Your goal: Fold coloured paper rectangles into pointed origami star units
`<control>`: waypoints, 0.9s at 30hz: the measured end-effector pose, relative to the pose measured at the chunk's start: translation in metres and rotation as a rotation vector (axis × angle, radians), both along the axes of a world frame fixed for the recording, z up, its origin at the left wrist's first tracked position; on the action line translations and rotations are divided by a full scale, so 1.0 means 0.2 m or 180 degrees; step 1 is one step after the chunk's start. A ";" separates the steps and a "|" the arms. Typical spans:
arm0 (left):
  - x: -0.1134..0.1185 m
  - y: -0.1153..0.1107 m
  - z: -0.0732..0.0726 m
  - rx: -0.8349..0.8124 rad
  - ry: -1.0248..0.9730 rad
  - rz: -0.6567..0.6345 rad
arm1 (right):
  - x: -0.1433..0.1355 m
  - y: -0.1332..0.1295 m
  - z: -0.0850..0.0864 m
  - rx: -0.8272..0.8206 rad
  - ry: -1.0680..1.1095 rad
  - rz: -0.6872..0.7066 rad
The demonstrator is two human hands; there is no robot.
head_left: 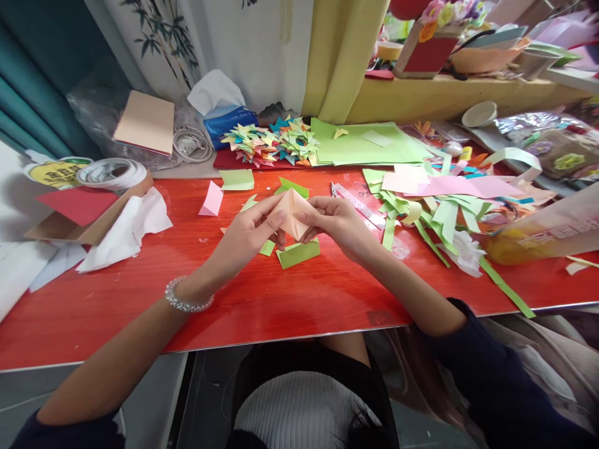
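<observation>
Between both hands, a little above the red table, is a peach piece of folded paper, creased and diamond-shaped. My left hand pinches its left side with thumb and fingers; a beaded bracelet circles that wrist. On the opposite side my right hand grips the same paper, thumb on its face. Just below it lies a folded green paper strip. Another green paper shows behind the hands. Left of them rest a folded pink paper and a light green paper.
Star-shaped folded-paper wreaths and green sheets line the back. A box cutter lies right of the hands, beside heaped paper strips. At left stands a cardboard box with tape rolls; a plastic bag leans at right.
</observation>
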State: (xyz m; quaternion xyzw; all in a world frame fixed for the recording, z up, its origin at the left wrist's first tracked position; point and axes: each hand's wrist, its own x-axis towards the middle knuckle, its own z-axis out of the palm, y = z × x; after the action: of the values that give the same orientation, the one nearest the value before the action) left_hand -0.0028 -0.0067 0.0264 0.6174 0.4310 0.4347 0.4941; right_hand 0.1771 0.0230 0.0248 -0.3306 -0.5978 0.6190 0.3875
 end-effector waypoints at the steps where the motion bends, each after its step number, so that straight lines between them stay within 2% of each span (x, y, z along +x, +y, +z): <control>1: 0.00 0.00 0.00 0.0009 -0.0036 0.0042 | 0.00 0.00 0.00 -0.0011 0.0001 0.0028; 12: 0.01 -0.01 -0.01 0.0117 -0.0258 0.0399 | 0.00 0.00 -0.01 -0.0034 0.0270 0.0198; 17: 0.00 0.00 0.00 -0.0041 -0.0540 0.0455 | 0.01 0.01 -0.02 -0.0322 0.0657 0.0310; 21: 0.00 -0.01 0.00 0.0138 -0.0477 0.0464 | 0.02 0.02 -0.01 -0.0495 0.0707 0.0428; 27: 0.00 -0.01 -0.01 0.0183 -0.0337 0.0254 | 0.01 0.01 -0.02 -0.0226 0.0279 0.0106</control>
State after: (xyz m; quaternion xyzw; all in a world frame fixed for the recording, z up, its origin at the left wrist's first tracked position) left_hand -0.0035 -0.0092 0.0253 0.5898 0.4158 0.4982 0.4806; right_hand 0.1785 0.0251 0.0217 -0.3067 -0.5633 0.6601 0.3910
